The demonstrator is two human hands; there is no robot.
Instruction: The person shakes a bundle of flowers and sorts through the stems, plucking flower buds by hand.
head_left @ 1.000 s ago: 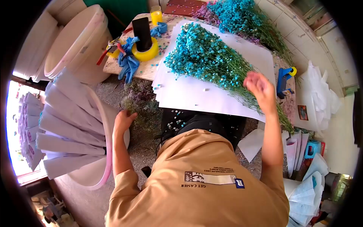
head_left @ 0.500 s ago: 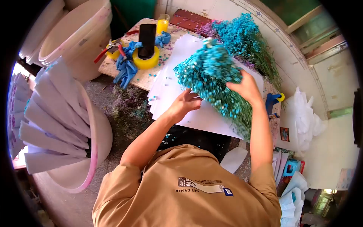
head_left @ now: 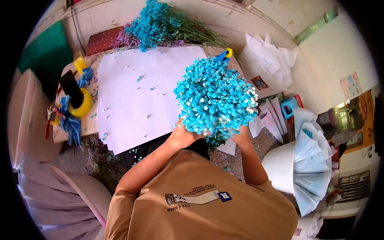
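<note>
A full bunch of blue baby's breath point(head_left: 216, 96) with some white heads is held up in front of my chest, blossoms facing me. My left hand point(head_left: 185, 135) grips it from below on the left, its fingers mostly covered by the blossoms. On the other side my right hand point(head_left: 241, 137) is closed around the lower part, also largely hidden. The stems cannot be seen under the flower heads. Left of the bunch, a stack of white paper sheets point(head_left: 128, 88) lies on the table, with small loose blossoms scattered over it.
More blue flowers point(head_left: 156, 24) lie along the table's back edge. At left are a phone point(head_left: 70, 85), yellow tape point(head_left: 82, 103) and blue gloves point(head_left: 72, 126). A blue tape dispenser point(head_left: 224, 55) is behind the bunch. Buckets with wrapped bouquets point(head_left: 310, 168) stand on both sides.
The bunch has come off the paper and is turned so its blossoms face me. Both hands have drawn in toward my body with it, and my view has swung to the right.
</note>
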